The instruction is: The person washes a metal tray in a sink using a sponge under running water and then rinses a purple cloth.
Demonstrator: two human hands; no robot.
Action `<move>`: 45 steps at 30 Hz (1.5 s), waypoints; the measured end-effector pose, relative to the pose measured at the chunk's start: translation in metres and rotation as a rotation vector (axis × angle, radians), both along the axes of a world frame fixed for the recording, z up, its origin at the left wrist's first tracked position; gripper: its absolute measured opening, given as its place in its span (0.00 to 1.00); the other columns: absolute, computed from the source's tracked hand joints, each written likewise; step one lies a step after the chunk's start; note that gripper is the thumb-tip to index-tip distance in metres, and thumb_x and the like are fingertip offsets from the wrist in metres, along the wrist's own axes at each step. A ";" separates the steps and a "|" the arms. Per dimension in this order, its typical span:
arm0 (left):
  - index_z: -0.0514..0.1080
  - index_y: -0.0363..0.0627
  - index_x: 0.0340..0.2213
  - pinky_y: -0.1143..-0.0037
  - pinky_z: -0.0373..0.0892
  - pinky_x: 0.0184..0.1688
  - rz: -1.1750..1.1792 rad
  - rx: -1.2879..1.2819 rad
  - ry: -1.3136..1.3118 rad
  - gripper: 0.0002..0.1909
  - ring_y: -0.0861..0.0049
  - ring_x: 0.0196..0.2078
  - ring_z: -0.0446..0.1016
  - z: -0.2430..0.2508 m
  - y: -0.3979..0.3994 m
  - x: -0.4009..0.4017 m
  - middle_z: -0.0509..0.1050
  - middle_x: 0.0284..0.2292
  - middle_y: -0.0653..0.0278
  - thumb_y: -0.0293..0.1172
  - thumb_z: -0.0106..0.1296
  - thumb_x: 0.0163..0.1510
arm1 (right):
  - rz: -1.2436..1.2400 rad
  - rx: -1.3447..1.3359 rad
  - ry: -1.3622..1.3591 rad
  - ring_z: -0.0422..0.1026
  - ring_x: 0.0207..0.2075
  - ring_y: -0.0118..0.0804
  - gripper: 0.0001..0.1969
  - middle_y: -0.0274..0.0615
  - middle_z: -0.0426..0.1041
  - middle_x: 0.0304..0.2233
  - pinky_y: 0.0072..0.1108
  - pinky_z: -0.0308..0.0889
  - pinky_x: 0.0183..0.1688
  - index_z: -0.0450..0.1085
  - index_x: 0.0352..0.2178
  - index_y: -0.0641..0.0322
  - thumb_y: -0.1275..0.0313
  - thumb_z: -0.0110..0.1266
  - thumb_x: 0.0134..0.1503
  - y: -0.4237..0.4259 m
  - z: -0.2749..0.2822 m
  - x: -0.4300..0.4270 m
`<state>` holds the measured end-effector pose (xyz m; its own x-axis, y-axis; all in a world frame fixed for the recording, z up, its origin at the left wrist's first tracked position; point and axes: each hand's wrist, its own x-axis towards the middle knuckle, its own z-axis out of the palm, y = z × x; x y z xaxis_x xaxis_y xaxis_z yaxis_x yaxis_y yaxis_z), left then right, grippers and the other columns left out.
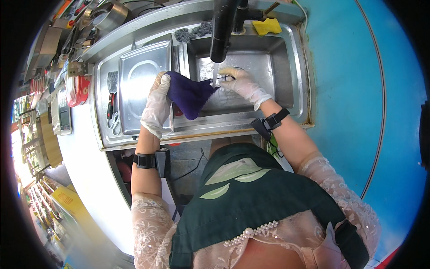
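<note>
Both of my hands wear thin whitish gloves. My left hand grips a dark purple cloth that hangs over the divider between a metal tray and the sink basin. Close to the cloth's right edge, my right hand is over the basin with its fingers curled around a small, dark and shiny item, too small to name. Water runs from the black faucet between my hands, beside the cloth's edge. The stainless steel sink basin lies below. Under my left hand is the rectangular metal tray.
Left of the tray lie a scraper with a black and red handle and scissors. A yellow sponge and dark scouring pads sit on the back ledge. A kitchen scale stands at the left; a blue wall rises at the right.
</note>
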<state>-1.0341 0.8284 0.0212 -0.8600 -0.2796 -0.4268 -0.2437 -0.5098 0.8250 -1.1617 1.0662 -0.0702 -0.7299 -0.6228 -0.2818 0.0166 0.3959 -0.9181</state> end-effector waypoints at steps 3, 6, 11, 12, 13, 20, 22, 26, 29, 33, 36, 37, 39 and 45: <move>0.66 0.44 0.44 0.77 0.71 0.42 -0.016 0.085 0.004 0.15 0.78 0.37 0.72 0.008 0.012 -0.001 0.72 0.36 0.64 0.40 0.45 0.62 | 0.150 0.226 0.244 0.66 0.52 0.45 0.24 0.48 0.70 0.48 0.29 0.59 0.56 0.72 0.46 0.54 0.59 0.62 0.47 -0.004 0.001 0.004; 0.66 0.43 0.44 0.77 0.72 0.42 -0.087 0.125 0.018 0.15 0.77 0.38 0.72 0.008 0.020 -0.006 0.72 0.36 0.63 0.41 0.44 0.62 | 0.062 0.162 0.313 0.58 0.60 0.47 0.26 0.52 0.61 0.57 0.31 0.54 0.60 0.71 0.48 0.54 0.59 0.62 0.47 -0.013 0.004 0.016; 0.66 0.40 0.44 0.78 0.71 0.44 -0.201 0.130 0.094 0.16 0.77 0.39 0.72 0.015 0.029 -0.014 0.72 0.36 0.63 0.41 0.44 0.62 | 0.290 -0.060 -0.252 0.67 0.50 0.30 0.27 0.41 0.69 0.51 0.20 0.60 0.54 0.61 0.56 0.61 0.67 0.57 0.55 -0.031 0.024 0.022; 0.66 0.40 0.44 0.78 0.71 0.44 -0.222 0.140 0.113 0.16 0.78 0.39 0.72 0.018 0.033 -0.023 0.72 0.36 0.63 0.41 0.44 0.63 | 0.291 -0.235 -0.308 0.68 0.47 0.29 0.25 0.39 0.71 0.47 0.19 0.61 0.52 0.63 0.55 0.62 0.68 0.56 0.56 -0.027 -0.005 0.020; 0.66 0.40 0.44 0.79 0.70 0.45 -0.220 0.149 0.123 0.16 0.78 0.39 0.72 0.017 0.032 -0.024 0.72 0.36 0.63 0.41 0.43 0.63 | 0.300 -0.324 -0.342 0.68 0.45 0.29 0.24 0.38 0.72 0.45 0.19 0.62 0.51 0.64 0.54 0.63 0.69 0.55 0.57 -0.027 -0.015 0.021; 0.68 0.40 0.41 0.81 0.71 0.39 -0.020 0.112 -0.008 0.13 0.82 0.35 0.72 0.009 0.011 -0.019 0.73 0.34 0.65 0.38 0.44 0.63 | -0.226 -0.396 -0.274 0.70 0.31 0.24 0.08 0.32 0.75 0.29 0.16 0.64 0.38 0.76 0.32 0.65 0.71 0.58 0.53 0.008 -0.029 0.011; 0.69 0.41 0.40 0.81 0.71 0.36 -0.002 0.025 -0.055 0.12 0.83 0.32 0.72 -0.008 0.010 -0.015 0.73 0.32 0.66 0.38 0.44 0.63 | -0.217 -0.413 -0.310 0.69 0.32 0.24 0.08 0.33 0.74 0.29 0.16 0.64 0.39 0.76 0.33 0.66 0.72 0.57 0.54 0.016 -0.031 -0.001; 0.69 0.44 0.35 0.83 0.69 0.27 0.058 -0.163 -0.130 0.11 0.86 0.25 0.71 -0.027 0.011 -0.010 0.73 0.26 0.70 0.38 0.45 0.63 | -0.267 -0.335 -0.410 0.68 0.30 0.22 0.07 0.30 0.72 0.28 0.15 0.63 0.37 0.74 0.33 0.67 0.72 0.55 0.56 0.011 -0.013 -0.008; 0.69 0.44 0.33 0.83 0.67 0.25 0.061 -0.265 -0.139 0.11 0.88 0.24 0.69 -0.025 0.016 -0.016 0.72 0.25 0.71 0.38 0.44 0.63 | -0.344 -0.303 -0.234 0.65 0.28 0.22 0.11 0.29 0.71 0.25 0.17 0.62 0.34 0.73 0.34 0.68 0.69 0.52 0.59 0.009 -0.021 -0.014; 0.69 0.41 0.33 0.83 0.66 0.21 0.016 -0.504 -0.178 0.12 0.88 0.23 0.69 -0.040 0.006 -0.010 0.72 0.24 0.70 0.38 0.44 0.63 | -0.289 -0.259 -0.004 0.62 0.26 0.23 0.14 0.31 0.69 0.23 0.20 0.62 0.33 0.72 0.34 0.71 0.66 0.48 0.61 0.001 -0.020 -0.021; 0.68 0.39 0.37 0.82 0.68 0.22 -0.003 -0.481 -0.240 0.13 0.84 0.24 0.71 -0.041 0.009 -0.012 0.73 0.26 0.67 0.34 0.56 0.55 | -0.260 -0.310 -0.048 0.60 0.26 0.23 0.14 0.31 0.68 0.23 0.20 0.61 0.32 0.71 0.31 0.70 0.66 0.48 0.62 -0.001 -0.025 -0.024; 0.68 0.39 0.37 0.82 0.68 0.22 -0.004 -0.478 -0.240 0.13 0.84 0.24 0.71 -0.034 0.013 -0.012 0.73 0.26 0.67 0.34 0.56 0.55 | -0.261 -0.307 -0.048 0.60 0.26 0.23 0.14 0.31 0.68 0.23 0.20 0.61 0.32 0.71 0.31 0.70 0.66 0.48 0.62 -0.001 -0.024 -0.024; 0.67 0.38 0.44 0.79 0.71 0.25 -0.341 -0.667 -0.129 0.26 0.78 0.28 0.74 -0.016 0.017 -0.008 0.74 0.30 0.63 0.28 0.66 0.43 | -0.353 -0.318 -0.053 0.62 0.27 0.23 0.13 0.30 0.68 0.23 0.20 0.62 0.33 0.70 0.27 0.68 0.67 0.47 0.62 -0.002 -0.023 -0.023; 0.70 0.37 0.43 0.75 0.72 0.26 -0.761 -1.022 -0.279 0.22 0.76 0.28 0.76 -0.018 0.010 -0.014 0.76 0.31 0.56 0.23 0.61 0.43 | -0.053 -0.257 -0.004 0.66 0.32 0.22 0.09 0.30 0.69 0.28 0.17 0.64 0.38 0.71 0.37 0.65 0.71 0.56 0.56 0.006 -0.029 -0.034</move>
